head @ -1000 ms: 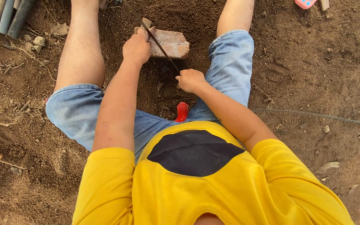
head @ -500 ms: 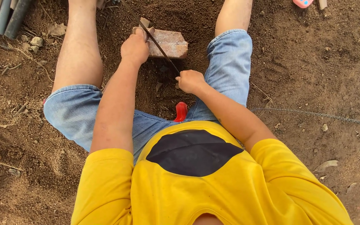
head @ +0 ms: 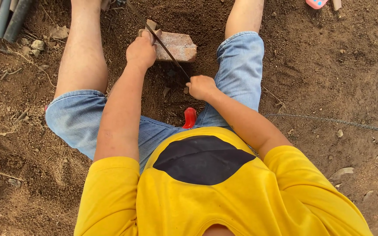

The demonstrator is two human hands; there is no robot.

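The left hand [head: 141, 51] still pins the brick [head: 176, 46] while the right hand [head: 201, 86], fist closed on the blade [head: 165, 46], has drawn it back slightly—sawing continues.

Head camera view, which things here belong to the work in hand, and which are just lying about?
In use:
left hand pressing on the brick
right hand gripping a thin dark blade laid across the brick

Lying about:
grey pipes
red object between the legs
pink object
twisted wire
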